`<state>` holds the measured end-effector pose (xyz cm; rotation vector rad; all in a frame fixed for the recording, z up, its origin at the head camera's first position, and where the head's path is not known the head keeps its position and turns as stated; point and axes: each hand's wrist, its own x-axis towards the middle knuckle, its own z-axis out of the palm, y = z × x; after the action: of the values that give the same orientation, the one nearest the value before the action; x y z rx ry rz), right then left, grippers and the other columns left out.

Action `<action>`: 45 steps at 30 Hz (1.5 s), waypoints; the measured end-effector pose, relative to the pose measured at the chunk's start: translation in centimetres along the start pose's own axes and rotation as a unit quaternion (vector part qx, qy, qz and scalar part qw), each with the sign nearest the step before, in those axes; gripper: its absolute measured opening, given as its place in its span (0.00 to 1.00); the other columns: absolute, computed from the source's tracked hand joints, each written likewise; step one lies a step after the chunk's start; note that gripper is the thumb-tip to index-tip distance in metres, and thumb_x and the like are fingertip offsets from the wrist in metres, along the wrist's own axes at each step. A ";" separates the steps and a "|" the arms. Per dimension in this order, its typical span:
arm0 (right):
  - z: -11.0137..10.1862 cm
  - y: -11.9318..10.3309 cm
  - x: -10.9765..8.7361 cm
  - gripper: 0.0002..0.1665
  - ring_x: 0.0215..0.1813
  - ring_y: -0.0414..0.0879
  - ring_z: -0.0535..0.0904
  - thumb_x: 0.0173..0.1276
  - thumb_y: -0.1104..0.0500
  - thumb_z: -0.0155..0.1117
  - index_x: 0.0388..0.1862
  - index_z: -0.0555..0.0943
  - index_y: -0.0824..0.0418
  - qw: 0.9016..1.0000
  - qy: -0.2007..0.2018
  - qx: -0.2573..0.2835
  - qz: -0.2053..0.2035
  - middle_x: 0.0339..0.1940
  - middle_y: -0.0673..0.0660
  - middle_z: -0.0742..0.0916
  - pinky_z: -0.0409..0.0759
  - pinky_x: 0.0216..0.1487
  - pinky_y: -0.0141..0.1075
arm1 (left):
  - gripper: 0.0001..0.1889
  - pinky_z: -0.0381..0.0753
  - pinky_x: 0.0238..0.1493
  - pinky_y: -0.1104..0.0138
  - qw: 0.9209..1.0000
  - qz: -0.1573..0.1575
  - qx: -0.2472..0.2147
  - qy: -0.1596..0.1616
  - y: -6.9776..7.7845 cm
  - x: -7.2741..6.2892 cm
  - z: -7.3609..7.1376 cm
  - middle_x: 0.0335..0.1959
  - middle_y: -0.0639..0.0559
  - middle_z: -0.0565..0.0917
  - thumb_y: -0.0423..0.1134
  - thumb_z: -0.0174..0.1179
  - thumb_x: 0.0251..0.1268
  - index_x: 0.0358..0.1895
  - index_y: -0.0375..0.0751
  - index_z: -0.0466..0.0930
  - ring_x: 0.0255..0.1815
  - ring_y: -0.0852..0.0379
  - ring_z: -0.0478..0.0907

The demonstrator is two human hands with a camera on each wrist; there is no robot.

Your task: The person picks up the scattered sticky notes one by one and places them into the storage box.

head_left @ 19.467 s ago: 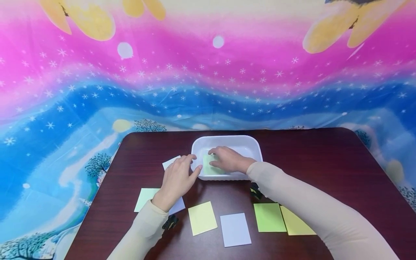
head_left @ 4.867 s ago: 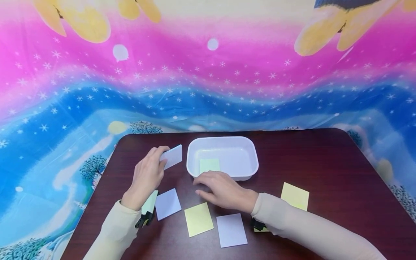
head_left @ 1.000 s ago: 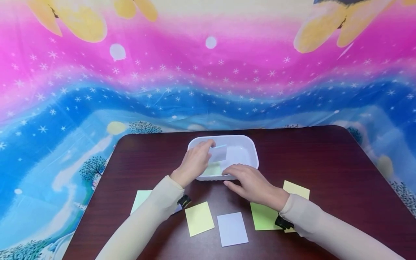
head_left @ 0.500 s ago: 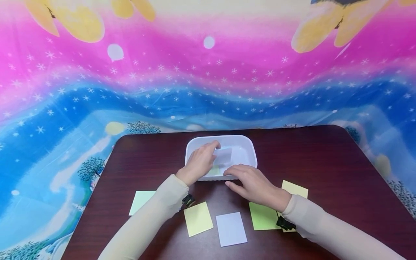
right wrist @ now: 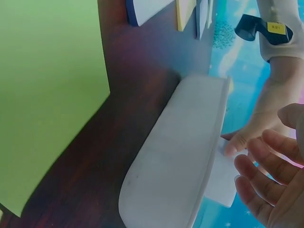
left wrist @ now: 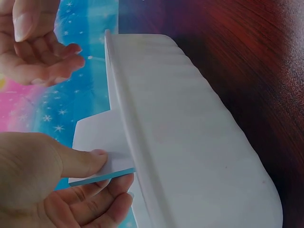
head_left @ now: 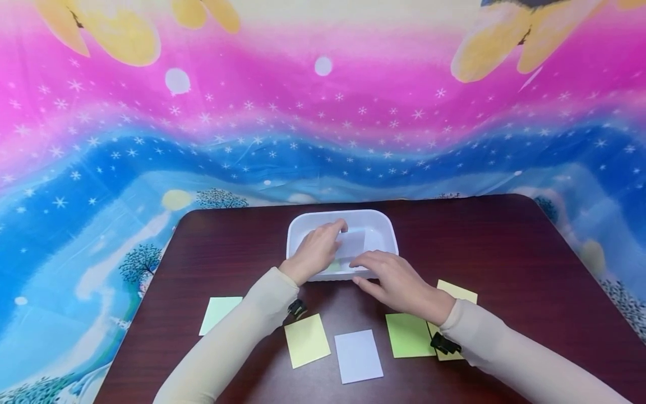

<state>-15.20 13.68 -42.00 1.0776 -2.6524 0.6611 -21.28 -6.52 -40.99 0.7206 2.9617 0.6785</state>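
Note:
My left hand (head_left: 315,249) pinches a pale sticky-note pad (left wrist: 102,135) with a blue edge, thumb on its face and fingers behind. The pad is tilted and reaches down past the rim of the white plastic tray (left wrist: 161,104). In the head view, a light green pad (head_left: 335,265) shows inside the tray, partly hidden by the left hand. My right hand (head_left: 398,283) hovers at the tray's front right rim, fingers loosely curved and holding nothing; the right wrist view shows its bare fingers (right wrist: 266,175) beside the pale pad.
On the dark wood table (head_left: 484,235), nearer me, lie a mint pad (head_left: 220,314), a yellow pad (head_left: 308,340), a lavender pad (head_left: 359,356) and a lime pad (head_left: 410,335). Another yellow pad (head_left: 458,290) is partly under the right arm. A printed cloth (head_left: 323,129) hangs behind.
The left hand has carried the pale pad from left of the tray to inside its outline, drifting slightly right lately. The right hand has shifted right to the tray's front right rim.

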 end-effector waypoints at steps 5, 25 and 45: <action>-0.2 0.5 0.3 0.15 0.55 0.46 0.86 0.68 0.53 0.70 0.52 0.85 0.56 1.000 0.003 -0.001 0.013 0.49 0.51 0.90 0.84 0.56 0.45 | 0.14 0.83 0.46 0.59 1.000 -0.003 -0.003 -0.011 0.0 0.3 0.3 0.49 0.44 0.87 0.30 0.58 0.72 0.57 0.44 0.75 0.43 0.50 0.84; -0.1 1.5 0.6 0.16 0.54 0.46 0.86 0.69 0.53 0.70 0.53 0.85 0.56 0.999 -0.005 -0.002 0.043 0.49 0.52 0.90 0.84 0.56 0.46 | 0.14 0.81 0.51 0.57 0.998 -0.019 -0.019 -0.062 -0.3 1.3 1.2 0.49 0.41 0.87 0.28 0.58 0.72 0.57 0.41 0.75 0.45 0.49 0.83; 0.0 1.6 0.5 0.15 0.54 0.46 0.86 0.69 0.53 0.69 0.53 0.85 0.56 0.999 -0.009 0.001 0.039 0.49 0.51 0.90 0.84 0.55 0.46 | 0.21 0.75 0.68 0.55 0.996 -0.049 -0.008 -0.070 -1.4 2.5 0.9 0.62 0.41 0.82 0.38 0.62 0.72 0.65 0.35 0.77 0.65 0.45 0.78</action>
<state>-16.67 14.35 -42.38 0.9894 -2.7222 0.6727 -23.98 -6.16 -42.19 0.5920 2.8377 0.6180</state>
